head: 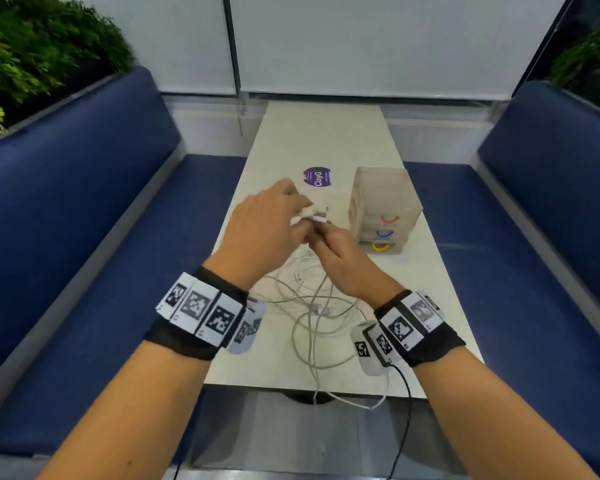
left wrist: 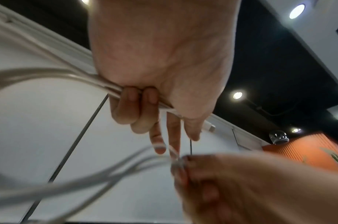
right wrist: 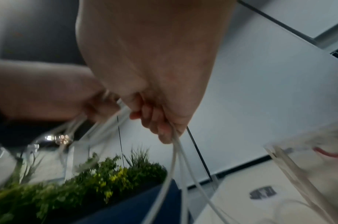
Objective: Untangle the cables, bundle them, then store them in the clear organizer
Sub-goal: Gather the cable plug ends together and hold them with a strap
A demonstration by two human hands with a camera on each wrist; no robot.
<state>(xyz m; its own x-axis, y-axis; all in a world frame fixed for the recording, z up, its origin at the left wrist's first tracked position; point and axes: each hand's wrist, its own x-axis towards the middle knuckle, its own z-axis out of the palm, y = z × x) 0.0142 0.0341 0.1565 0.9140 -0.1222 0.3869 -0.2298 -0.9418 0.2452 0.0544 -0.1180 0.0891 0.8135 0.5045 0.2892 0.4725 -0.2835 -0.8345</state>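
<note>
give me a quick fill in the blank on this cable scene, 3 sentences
1. Both hands hold white ____ above the table.
2. The clear organizer has drawer handles coloured red, blue and ____.
3. From the person's view, the purple sticker lies to the ____ of the organizer.

Missing words: cables; yellow; left

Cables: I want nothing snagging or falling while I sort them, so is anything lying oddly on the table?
Yes. One loop of the white cables hangs over the table's near edge, its connector end dangling free. The rest lies tangled on the table below both hands. The clear organizer stands upright.
</note>
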